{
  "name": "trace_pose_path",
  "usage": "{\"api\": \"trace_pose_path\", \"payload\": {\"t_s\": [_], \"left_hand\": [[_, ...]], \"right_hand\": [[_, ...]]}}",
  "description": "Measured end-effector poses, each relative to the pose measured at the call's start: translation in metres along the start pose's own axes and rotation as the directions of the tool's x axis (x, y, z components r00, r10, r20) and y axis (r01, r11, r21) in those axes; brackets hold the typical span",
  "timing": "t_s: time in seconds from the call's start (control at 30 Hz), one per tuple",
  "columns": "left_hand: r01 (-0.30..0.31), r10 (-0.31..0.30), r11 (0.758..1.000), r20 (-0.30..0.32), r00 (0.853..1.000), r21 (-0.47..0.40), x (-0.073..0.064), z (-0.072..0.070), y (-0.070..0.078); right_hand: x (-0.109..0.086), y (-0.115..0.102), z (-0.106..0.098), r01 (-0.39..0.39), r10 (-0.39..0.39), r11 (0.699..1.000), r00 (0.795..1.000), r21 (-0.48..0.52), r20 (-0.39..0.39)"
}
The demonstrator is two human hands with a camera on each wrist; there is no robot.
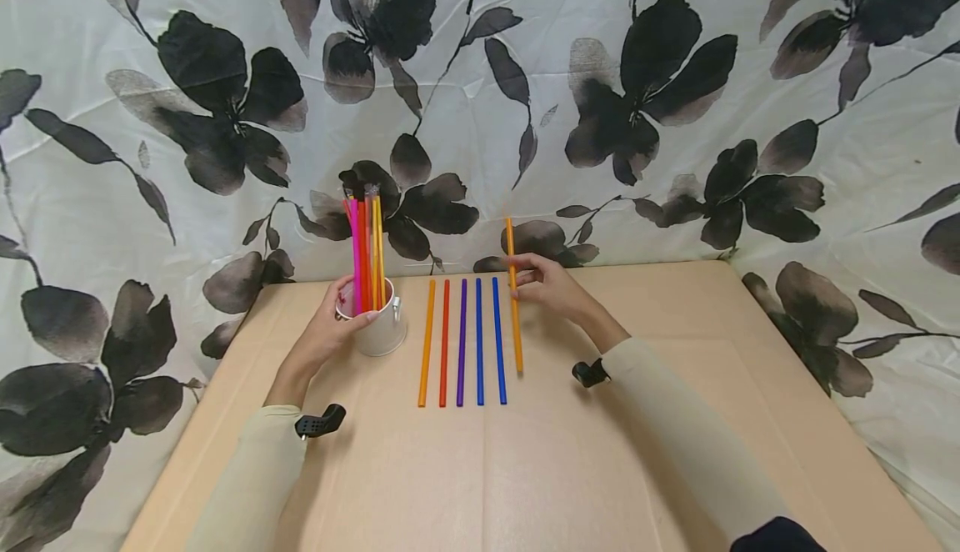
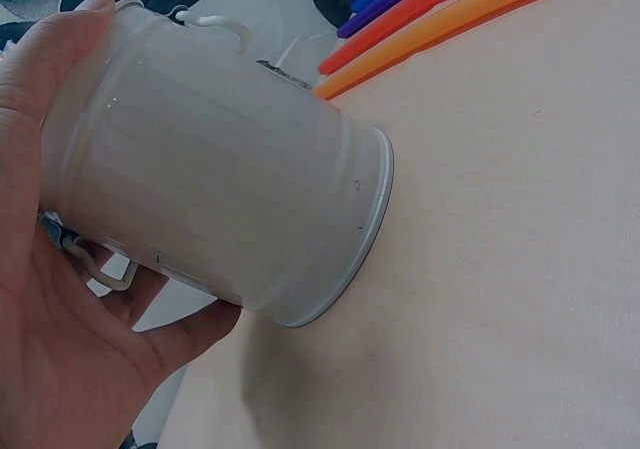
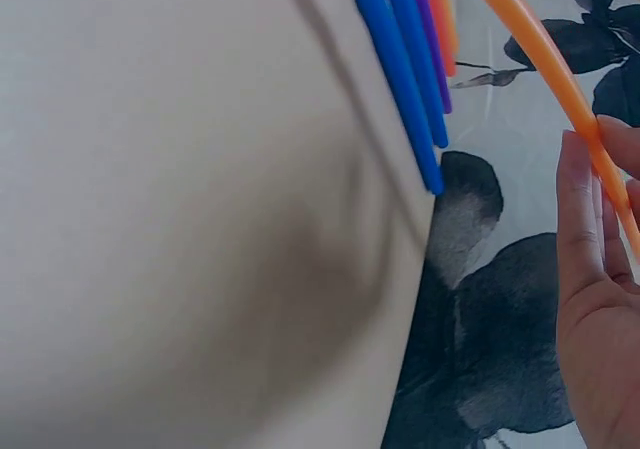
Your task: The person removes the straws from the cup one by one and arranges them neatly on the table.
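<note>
My left hand grips a small white metal bucket at the table's back left, thumb across its front rim. In the bucket stand several upright sticks, pink, red, orange and yellow. The left wrist view shows the bucket's plain side tilted in that picture. My right hand pinches an orange straw-like stick between thumb and fingers, held upright to the right of the row. Seen from the right wrist, the orange stick passes between the fingertips, above the table.
Side by side on the wooden table lie an orange stick, a red stick, a purple stick and two blue sticks. A flower-patterned cloth hangs behind the table's back edge.
</note>
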State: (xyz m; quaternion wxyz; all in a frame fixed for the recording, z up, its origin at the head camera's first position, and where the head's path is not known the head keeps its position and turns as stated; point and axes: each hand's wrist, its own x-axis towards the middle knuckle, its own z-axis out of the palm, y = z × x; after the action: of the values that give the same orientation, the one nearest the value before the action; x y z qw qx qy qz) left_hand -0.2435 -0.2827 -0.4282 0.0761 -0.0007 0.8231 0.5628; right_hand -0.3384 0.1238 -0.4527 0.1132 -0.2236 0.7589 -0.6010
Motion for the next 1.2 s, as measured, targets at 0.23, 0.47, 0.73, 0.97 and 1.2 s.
{"api": "trace_pose_path", "payload": {"t_s": [0.23,0.47,0.73,0.97,1.2], "left_hand": [[-0.01,0.011,1.0,0.009,1.0,-0.018,-0.001,-0.001,-0.001],[-0.01,0.011,1.0,0.028,1.0,-0.021,-0.005,-0.006,0.0],[-0.015,0.016,1.0,0.046,0.999,-0.022,-0.003,-0.011,-0.007],[-0.034,0.034,0.999,0.039,0.999,-0.002,0.009,-0.016,-0.03],[-0.041,0.042,0.999,0.049,0.998,-0.011,0.008,-0.018,-0.034]], "right_hand": [[-0.009,0.011,0.002,-0.054,0.059,0.993,0.997,-0.105,0.046],[-0.018,0.016,0.009,-0.051,0.065,0.989,0.993,-0.139,0.099],[-0.028,0.02,0.02,-0.137,0.152,0.98,0.983,-0.144,0.102],[-0.034,0.019,0.029,-0.202,0.217,0.965,0.973,-0.165,0.079],[-0.036,0.021,0.036,-0.204,0.241,0.915,0.968,-0.347,0.067]]}}
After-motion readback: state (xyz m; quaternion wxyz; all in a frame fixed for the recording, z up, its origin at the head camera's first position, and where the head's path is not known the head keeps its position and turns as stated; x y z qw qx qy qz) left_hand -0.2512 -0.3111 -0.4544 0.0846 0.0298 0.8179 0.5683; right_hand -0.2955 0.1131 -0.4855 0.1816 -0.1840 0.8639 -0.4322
